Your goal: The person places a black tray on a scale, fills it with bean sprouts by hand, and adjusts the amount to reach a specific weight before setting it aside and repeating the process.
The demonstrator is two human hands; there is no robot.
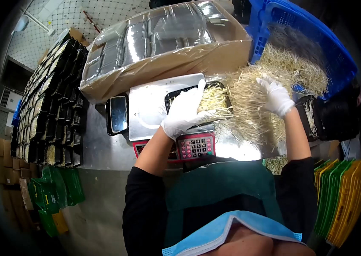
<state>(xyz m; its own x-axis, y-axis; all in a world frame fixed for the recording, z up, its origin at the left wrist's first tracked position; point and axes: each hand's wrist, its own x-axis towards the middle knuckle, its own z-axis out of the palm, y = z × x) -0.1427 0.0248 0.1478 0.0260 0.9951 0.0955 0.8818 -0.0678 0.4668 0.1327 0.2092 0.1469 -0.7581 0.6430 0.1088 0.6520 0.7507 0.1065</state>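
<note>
My left hand point(184, 112), in a white glove, rests over the left part of a black tray point(168, 101) with its thumb and fingers apart. Pale bean sprouts point(214, 100) fill the right part of this tray, which sits on the metal plate of a scale point(142, 100). The glove hides the tray's left side. On the right, my gloved right hand point(276, 97) lies against a big loose heap of bean sprouts point(248, 100), fingers spread over the strands. I see no clump lifted in it.
A carton point(167, 64) of stacked black trays stands behind the scale. A blue crate point(338, 55) tips sprouts onto the table from the right. Tall stacks of filled trays point(50, 102) rise at left. A phone point(118, 114) lies beside the scale; yellow and green crates point(342, 196) stand lower right.
</note>
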